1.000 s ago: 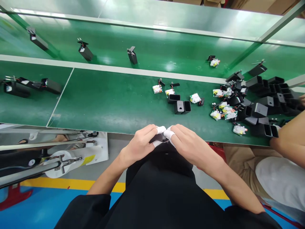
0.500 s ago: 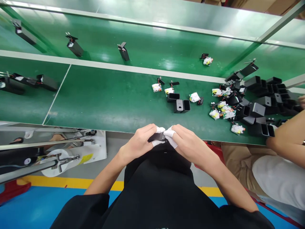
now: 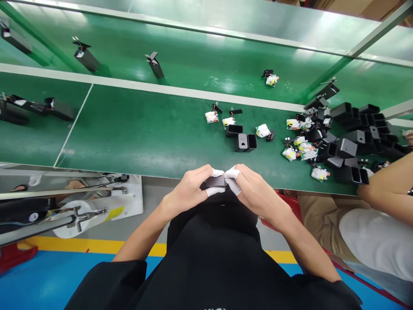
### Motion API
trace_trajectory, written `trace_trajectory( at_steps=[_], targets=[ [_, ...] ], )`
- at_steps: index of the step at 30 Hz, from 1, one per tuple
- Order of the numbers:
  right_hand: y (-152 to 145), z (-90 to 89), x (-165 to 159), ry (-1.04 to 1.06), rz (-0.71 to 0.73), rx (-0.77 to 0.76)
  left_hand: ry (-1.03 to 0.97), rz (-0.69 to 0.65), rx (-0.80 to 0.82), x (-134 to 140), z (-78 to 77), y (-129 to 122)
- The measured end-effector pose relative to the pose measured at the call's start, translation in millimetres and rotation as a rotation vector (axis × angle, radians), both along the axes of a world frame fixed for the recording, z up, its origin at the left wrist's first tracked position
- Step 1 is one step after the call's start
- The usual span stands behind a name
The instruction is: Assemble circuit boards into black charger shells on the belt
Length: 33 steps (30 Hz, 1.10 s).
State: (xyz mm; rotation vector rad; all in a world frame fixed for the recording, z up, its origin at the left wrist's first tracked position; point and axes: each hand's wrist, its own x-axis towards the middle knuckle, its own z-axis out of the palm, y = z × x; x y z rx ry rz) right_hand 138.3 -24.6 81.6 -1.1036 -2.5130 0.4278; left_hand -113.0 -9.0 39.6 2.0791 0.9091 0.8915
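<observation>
My left hand (image 3: 190, 189) is closed around a dark grey box-shaped casing (image 3: 215, 181), held level just off the bench's front edge. White finger cots cover its thumb and fingertip. My right hand (image 3: 253, 189), also in white finger cots, has its fingers pinched together against the casing's right end. Whatever sits between those fingertips is hidden. Beyond my hands on the bench stand a grey casing with a port opening (image 3: 241, 142), an open black casing (image 3: 252, 142) beside it, and another black casing (image 3: 234, 130) behind.
Circuit boards with white parts (image 3: 212, 116) lie on the green bench (image 3: 145, 129). Several casings and boards crowd the right side, near a co-worker's arm (image 3: 387, 181). A white rail (image 3: 180, 92) divides the bench from a far green strip carrying a black casing (image 3: 155, 65).
The units on the far green strip have shifted left. My left hand shows more of the casing's grey side, and my right fingertips have moved slightly at its end.
</observation>
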Motion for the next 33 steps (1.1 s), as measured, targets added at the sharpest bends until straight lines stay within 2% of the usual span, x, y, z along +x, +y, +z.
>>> trace_trajectory(
  at_steps=[5, 10, 19, 25, 33],
  targets=[
    [-1, -1.5, 2, 0.077, -0.014, -0.038, -0.063, 0.029, -0.006, 2, 2.4, 0],
    [-1, -2.3, 4, 0.134, -0.015, -0.074, -0.09, 0.011, -0.01, 2, 6.8, 3],
    [-5, -1.7, 2, 0.18, -0.034, -0.082, -0.125, -0.038, -0.05, 1, 5.6, 4],
    [-7, -5.7, 4, 0.161, -0.041, -0.035, -0.146, -0.025, -0.052, 5, 0.0, 7],
    [-5, -8.4, 13, 0.22, -0.068, -0.082, -0.122, -0.035, -0.041, 12, -7.4, 5]
  ],
)
